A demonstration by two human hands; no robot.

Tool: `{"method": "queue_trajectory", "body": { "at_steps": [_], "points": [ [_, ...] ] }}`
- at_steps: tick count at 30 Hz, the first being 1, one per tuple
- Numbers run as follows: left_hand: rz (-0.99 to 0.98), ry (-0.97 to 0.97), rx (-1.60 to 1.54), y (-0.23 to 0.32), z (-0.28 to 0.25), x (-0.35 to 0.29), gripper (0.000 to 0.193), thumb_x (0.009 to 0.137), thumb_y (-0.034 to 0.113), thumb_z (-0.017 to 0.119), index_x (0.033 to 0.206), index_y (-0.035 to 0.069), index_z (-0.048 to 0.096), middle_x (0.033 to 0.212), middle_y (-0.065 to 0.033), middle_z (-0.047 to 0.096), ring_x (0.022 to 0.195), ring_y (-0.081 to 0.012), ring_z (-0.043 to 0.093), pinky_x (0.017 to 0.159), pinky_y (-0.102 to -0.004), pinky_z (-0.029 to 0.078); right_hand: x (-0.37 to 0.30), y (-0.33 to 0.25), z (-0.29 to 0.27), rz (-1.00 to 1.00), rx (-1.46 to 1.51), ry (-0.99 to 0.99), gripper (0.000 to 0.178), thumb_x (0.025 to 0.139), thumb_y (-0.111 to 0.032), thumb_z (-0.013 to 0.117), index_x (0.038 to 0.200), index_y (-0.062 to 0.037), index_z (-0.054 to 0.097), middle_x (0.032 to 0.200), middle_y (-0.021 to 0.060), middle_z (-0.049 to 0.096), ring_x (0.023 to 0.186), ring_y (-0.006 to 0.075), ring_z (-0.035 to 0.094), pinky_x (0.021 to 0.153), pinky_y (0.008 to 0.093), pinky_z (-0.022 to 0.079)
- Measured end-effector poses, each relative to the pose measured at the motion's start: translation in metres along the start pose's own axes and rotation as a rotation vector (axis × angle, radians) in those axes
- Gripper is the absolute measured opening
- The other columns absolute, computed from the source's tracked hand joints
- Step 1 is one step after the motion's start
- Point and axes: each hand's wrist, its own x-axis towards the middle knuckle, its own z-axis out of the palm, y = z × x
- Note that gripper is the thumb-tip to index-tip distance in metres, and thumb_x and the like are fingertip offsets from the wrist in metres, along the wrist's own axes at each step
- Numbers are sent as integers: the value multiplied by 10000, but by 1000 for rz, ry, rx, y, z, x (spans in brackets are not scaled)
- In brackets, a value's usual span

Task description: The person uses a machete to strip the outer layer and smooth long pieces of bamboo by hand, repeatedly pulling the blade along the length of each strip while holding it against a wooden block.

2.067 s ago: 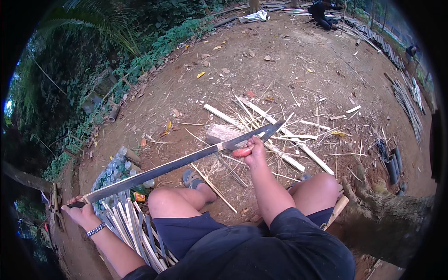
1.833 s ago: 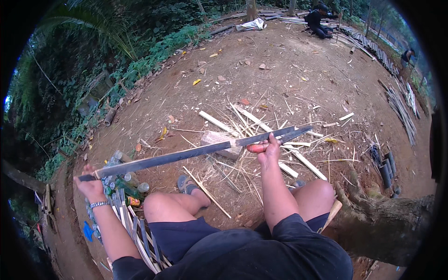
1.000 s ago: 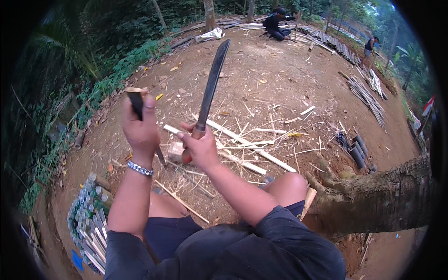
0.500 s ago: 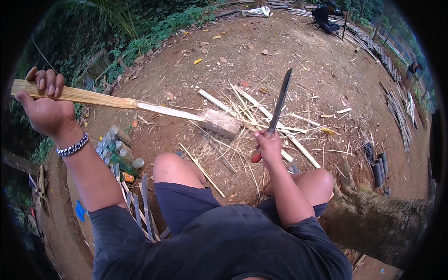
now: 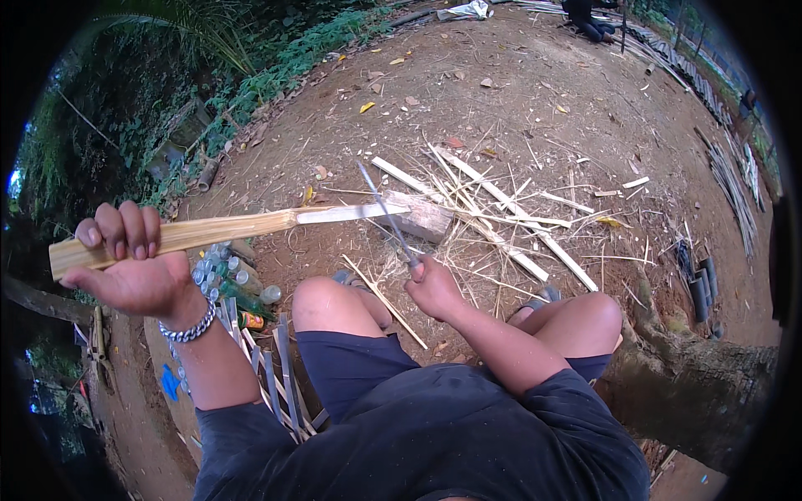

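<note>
My left hand (image 5: 134,263) is wrapped round the broad end of a split bamboo piece (image 5: 234,230), a chain bracelet on its wrist. Past a node, the bamboo narrows to a pale shaved part, and its tip rests on or just above a wooden block (image 5: 426,220). In my right hand (image 5: 436,290) is the handle of a long knife (image 5: 399,238). Its dark, narrow blade slants up and left across the bamboo's pale end; whether it touches cannot be told. Bamboo strips (image 5: 510,200) and thin shavings lie beyond the block and to its right.
Beside my left knee are several bottles (image 5: 242,280) and upright slats (image 5: 288,367). A thick log (image 5: 693,392) lies at my right, near dark tubes (image 5: 702,292). Plants (image 5: 292,58) border the ground at far left. Another person (image 5: 589,21) sits at the far right.
The knife has swung from pointing up and right to slanting left over the bamboo. My left hand and the bamboo have come lower and to the right. The view has shifted slightly.
</note>
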Motion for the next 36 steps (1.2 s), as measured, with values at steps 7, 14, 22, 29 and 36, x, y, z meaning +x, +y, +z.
{"method": "queue_trajectory", "body": {
  "at_steps": [7, 14, 22, 29, 36],
  "points": [
    [3, -54, -68, 22, 30, -46, 471, 844, 575, 614, 831, 141, 431, 646, 47, 320, 495, -47, 286, 436, -191, 241, -19, -82, 9, -270, 49, -151, 348, 821, -173, 601, 1115, 1, 534, 867, 225, 645, 803, 394, 639, 738, 460, 504],
    [1, -61, -70, 25, 50, -69, 451, 834, 529, 657, 820, 157, 402, 620, 56, 335, 456, -51, 290, 440, -196, 234, -12, -55, -7, -172, -10, -183, 331, 830, -179, 591, 1097, 12, 548, 826, 244, 634, 814, 410, 636, 746, 469, 505],
    [-2, -92, -103, 27, 59, -75, 449, 824, 511, 677, 804, 161, 397, 619, 55, 363, 457, -50, 327, 448, -200, 246, -3, -16, -4, -80, -73, -107, 274, 861, -197, 569, 1039, 10, 541, 842, 237, 632, 806, 405, 632, 734, 480, 497],
    [9, -51, -22, 34, 53, -75, 432, 815, 480, 698, 791, 161, 408, 620, 57, 366, 456, -49, 322, 446, -205, 248, -21, -76, -6, -336, -51, -201, 196, 846, -173, 574, 997, -49, 558, 797, 197, 641, 776, 376, 644, 712, 484, 500],
    [-37, -151, -75, 20, 60, -60, 413, 879, 483, 603, 785, 134, 401, 617, 38, 361, 461, -71, 316, 445, -197, 261, 97, 95, 19, 150, -184, -46, 266, 898, -181, 511, 1087, -3, 569, 943, 218, 655, 874, 372, 648, 759, 464, 508]
  ]
}}
